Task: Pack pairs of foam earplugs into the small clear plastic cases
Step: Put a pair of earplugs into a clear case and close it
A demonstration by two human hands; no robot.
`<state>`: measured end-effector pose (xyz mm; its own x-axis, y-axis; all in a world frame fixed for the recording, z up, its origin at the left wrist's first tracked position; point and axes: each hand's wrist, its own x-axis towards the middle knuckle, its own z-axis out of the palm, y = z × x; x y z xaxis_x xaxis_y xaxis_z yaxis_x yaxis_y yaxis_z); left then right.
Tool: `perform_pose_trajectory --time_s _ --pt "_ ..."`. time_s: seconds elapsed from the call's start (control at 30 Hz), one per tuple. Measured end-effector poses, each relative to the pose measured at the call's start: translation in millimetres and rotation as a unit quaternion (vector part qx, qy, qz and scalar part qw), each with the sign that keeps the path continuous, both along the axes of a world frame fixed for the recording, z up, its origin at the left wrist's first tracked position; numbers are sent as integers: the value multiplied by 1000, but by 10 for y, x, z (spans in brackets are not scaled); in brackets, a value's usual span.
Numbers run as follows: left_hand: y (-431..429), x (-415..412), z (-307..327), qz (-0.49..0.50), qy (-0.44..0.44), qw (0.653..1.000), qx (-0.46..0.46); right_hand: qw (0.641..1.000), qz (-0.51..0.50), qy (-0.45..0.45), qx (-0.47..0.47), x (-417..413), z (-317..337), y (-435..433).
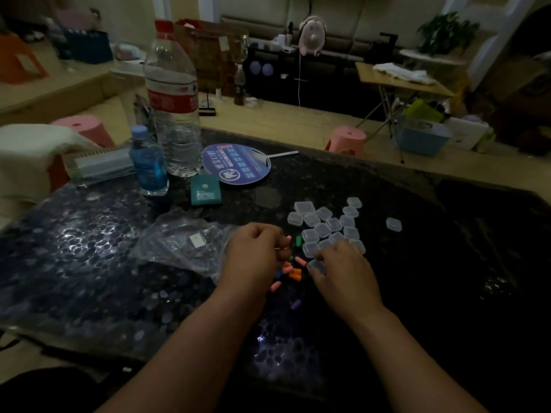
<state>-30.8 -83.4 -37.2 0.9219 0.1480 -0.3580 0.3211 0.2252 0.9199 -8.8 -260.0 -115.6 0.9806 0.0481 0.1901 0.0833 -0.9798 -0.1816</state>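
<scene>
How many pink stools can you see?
2. One pink stool stands left of the table, partly behind a white cloth; the other stands past the table's far edge, right of the round fan. Others could be hidden behind the table.

The earplugs are orange, pink, green and purple. The cases are clear; the table is dark (pebble pattern).

The dark, glossy table has a pebbled top. At its far left stand a tall clear water bottle with a red label and a small blue bottle just beside it. A round blue fan and a teal packet lie near them. Nearer lie a crumpled clear bag, loose coloured earplugs, a cluster of clear cases, and 1 case apart at the right
</scene>
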Motion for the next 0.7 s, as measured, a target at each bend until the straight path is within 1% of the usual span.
perform_pose_trajectory --time_s 0.13,0.23,0.3,0.37,0.4,0.43,0.5,0.57,0.6,0.63,0.7 --pt "38 -48 -41 -22 27 999 -7 1000 -3 4 -10 -68 66 60" --pt "53 -81 -64 -27 29 999 5 999 -9 31 -2 -169 102 124" --pt "31 -110 -91 -35 17 999 27 997 -11 68 33 -243 117 133" --pt "2 -136 -117 -53 -1 997 54 988 -32 91 119 -315 181 107" --pt "-16 -169 -116 -71 -10 995 73 976 -53 95 188 -353 237 78" --pt "-34 -214 -111 -93 -21 991 95 955 -76 98 271 -400 307 41" --pt "-103 -293 -147 -149 -56 978 137 891 -106 110 427 -521 450 -34" --pt "-186 -350 -191 -216 -82 959 166 821 -113 152 538 -668 560 -71" --pt "-221 -366 -212 -244 -85 952 166 795 -112 173 570 -728 575 -76" --pt "-264 -373 -221 -262 -85 948 159 780 -110 187 587 -771 581 -92" --pt "-325 -347 -237 -266 -88 950 139 766 -110 191 604 -786 581 -136"
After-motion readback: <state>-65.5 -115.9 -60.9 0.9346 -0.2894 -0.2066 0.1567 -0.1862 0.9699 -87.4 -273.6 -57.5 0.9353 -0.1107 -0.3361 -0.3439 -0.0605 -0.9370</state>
